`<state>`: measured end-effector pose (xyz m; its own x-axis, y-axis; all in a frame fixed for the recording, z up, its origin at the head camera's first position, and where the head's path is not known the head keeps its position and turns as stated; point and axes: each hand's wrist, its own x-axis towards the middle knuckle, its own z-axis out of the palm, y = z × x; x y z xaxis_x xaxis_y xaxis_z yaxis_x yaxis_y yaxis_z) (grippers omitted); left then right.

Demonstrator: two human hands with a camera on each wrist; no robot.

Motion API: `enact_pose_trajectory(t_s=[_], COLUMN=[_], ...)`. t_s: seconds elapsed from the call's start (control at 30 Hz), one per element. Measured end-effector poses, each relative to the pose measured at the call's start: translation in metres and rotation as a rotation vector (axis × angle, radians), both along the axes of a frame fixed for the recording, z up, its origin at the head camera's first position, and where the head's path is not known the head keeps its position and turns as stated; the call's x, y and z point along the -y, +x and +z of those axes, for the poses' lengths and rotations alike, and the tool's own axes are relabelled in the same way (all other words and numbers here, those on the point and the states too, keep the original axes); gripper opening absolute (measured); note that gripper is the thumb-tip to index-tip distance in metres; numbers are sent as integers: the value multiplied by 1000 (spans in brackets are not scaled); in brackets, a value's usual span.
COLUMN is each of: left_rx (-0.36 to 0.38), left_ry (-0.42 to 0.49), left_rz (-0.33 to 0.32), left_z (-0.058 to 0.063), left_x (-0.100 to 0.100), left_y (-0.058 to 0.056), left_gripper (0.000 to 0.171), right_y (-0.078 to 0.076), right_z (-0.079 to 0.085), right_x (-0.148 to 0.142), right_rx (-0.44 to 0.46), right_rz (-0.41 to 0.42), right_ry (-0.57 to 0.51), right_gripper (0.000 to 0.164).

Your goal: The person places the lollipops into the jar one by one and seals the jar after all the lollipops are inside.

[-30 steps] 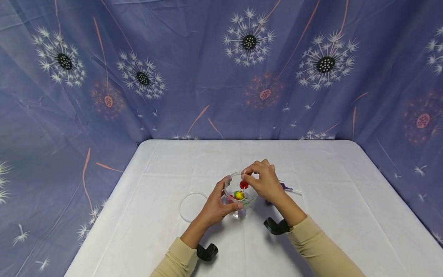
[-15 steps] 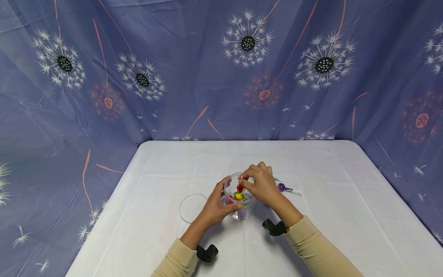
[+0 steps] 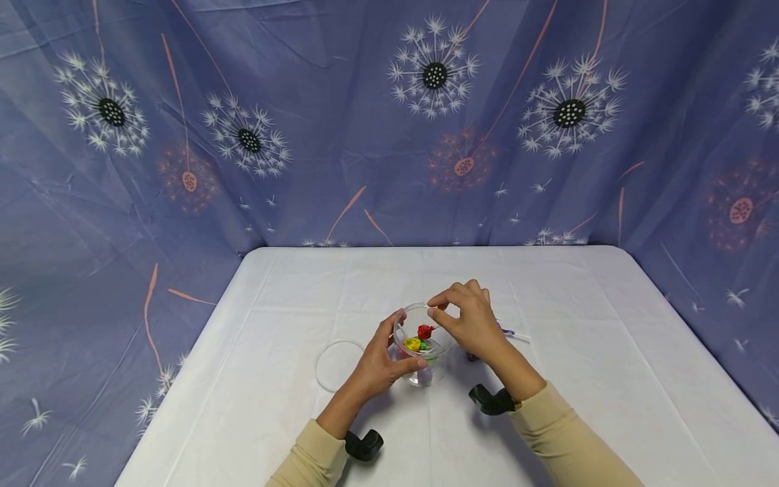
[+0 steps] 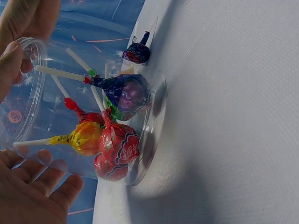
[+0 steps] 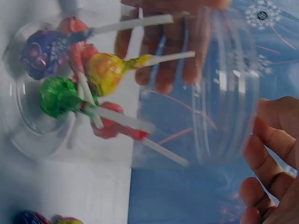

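Note:
A clear plastic jar point(image 3: 398, 335) is gripped by my left hand point(image 3: 380, 365), fingers on its far left side and thumb on the near side. Inside, wrapped lollipops lean with sticks upward: purple point(image 5: 44, 53), yellow point(image 5: 107, 74), green point(image 5: 58, 97) and several red, one red lollipop point(image 3: 425, 331) on top in the head view. My right hand point(image 3: 468, 318) hovers at the jar's right rim, thumb and index loosely bent with nothing visible between them. In the right wrist view its fingertips point(image 5: 261, 123) are close beside the rim; contact is unclear.
A clear round lid point(image 3: 317, 368) lies on the white table point(image 3: 255, 406) left of the jar. More lollipops lie right of it, partly behind my right hand, including a dark blue lollipop point(image 4: 138, 52). A patterned curtain point(image 3: 341, 122) hangs behind the table.
My right hand lowered a red lollipop into the jar, let it go, and drew back up and right. The yellow lollipop shifted slightly left. The left hand stayed on the jar.

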<state>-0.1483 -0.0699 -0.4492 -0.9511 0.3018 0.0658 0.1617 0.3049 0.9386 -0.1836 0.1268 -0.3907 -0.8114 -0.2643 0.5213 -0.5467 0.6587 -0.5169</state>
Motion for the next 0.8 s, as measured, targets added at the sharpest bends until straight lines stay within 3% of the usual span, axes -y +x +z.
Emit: enact_pose_trajectory(t_s=[0.4,0.57,0.8], left_rx=[17,15,10], left_ry=[-8,-1,5], left_rz=[11,7,2], left_z=[1,5,-1], left_x=[-1,-1,-1], left_y=[0,3,0], left_gripper=[91,90,90], right_y=[12,14,19], right_z=[14,10,1], right_x=[-30,-43,-58], right_rx=[34,20,43], right_rz=[-69,-84,-138], right_ry=[-88,-102,-97], right_gripper=[8,9,11])
